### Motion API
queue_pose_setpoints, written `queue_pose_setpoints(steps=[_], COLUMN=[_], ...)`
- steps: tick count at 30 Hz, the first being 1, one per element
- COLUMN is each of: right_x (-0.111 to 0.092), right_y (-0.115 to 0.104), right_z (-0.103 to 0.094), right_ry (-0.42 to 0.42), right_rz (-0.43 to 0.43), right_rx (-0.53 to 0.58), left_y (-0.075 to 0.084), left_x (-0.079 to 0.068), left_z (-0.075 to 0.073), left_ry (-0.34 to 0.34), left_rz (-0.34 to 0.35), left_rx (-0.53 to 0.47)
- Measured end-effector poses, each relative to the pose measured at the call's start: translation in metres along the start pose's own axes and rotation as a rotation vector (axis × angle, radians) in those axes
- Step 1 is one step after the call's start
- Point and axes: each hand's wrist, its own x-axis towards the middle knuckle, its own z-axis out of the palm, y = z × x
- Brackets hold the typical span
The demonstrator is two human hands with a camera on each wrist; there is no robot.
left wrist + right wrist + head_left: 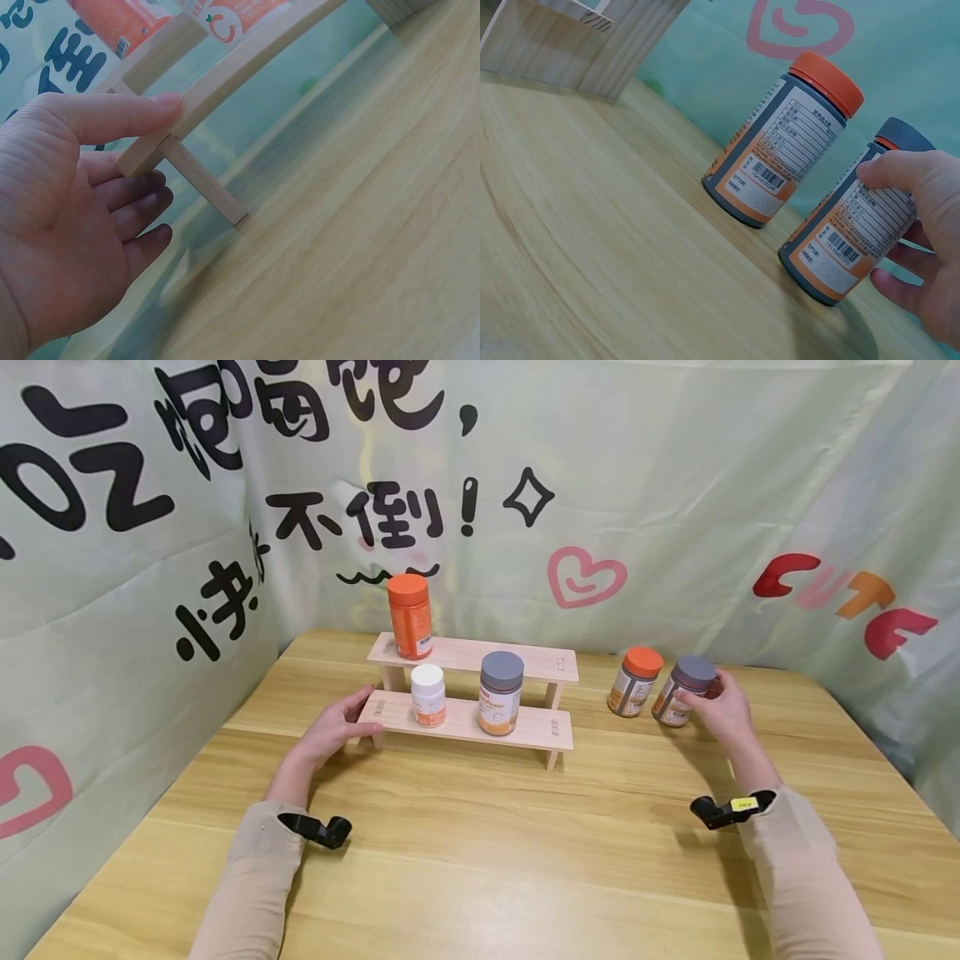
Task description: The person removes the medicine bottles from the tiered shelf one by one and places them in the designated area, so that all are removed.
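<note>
At the right, my right hand (726, 706) holds a grey-lidded pill bottle (678, 693) that stands on the table. In the right wrist view the thumb (892, 169) lies across the bottle's label and the other fingers go round behind it. An orange-lidded bottle (634, 683) stands just left of it. My left hand (335, 727) pinches the left end of the two-tier wooden shelf (465, 727), thumb on the board and fingers beneath. On the lower tier stand a small white bottle (428, 697) and another grey-lidded bottle (500, 695). An orange bottle (410, 618) stands on the upper tier.
The wooden table (480, 843) reaches to a pale green cloth backdrop (675, 485) with printed characters and hearts. It hangs behind and along the left side. Each wrist wears a small black camera, one on the left sleeve (255, 852) and one on the right.
</note>
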Motion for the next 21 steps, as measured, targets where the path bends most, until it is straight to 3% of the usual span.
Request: queue_pose_setpoints(steps=[8,21], right_x=[-0.003,-0.004], right_y=[0.000,-0.019], right_z=[-0.007,-0.028], right_ry=[-0.061,-0.052], right_rz=[-0.027,-0.060], right_rx=[0.004,0.022], left_y=[-0.001,0.001], left_x=[0.001,-0.001], left_z=[-0.001,-0.001], left_ry=[-0.008,-0.011], left_rz=[0.015,0.025], left_rx=[0.001,-0.008])
